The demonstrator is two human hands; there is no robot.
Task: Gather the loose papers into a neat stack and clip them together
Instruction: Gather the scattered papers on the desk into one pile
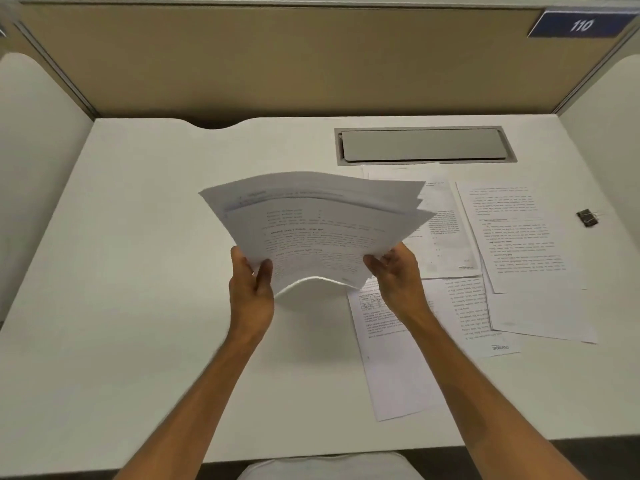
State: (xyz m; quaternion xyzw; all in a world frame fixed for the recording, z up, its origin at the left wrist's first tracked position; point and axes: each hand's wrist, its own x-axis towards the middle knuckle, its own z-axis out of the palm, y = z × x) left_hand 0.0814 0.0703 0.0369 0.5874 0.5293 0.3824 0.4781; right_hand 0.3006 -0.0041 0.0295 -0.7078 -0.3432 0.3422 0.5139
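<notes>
Presently held above white desk (138, 237): sheaf of white printed papers (311, 230), edges uneven, bowed upward at its near edge. Left hand (251, 292) pinches near-left corner; right hand (398, 275) grips near-right corner. Loose printed sheets (512, 237) lie flat to the right. Black binder clip (587, 217) rests beyond them, untouched.

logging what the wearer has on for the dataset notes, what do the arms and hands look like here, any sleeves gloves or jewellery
Both forearms are bare up to the bottom edge of the picture, with no sleeves in view. The left hand and the right hand wear no gloves. No watch, bracelet or wristband shows on either wrist. Whether any ring is worn cannot be told, as the fingers are partly hidden and slightly blurred.
</notes>
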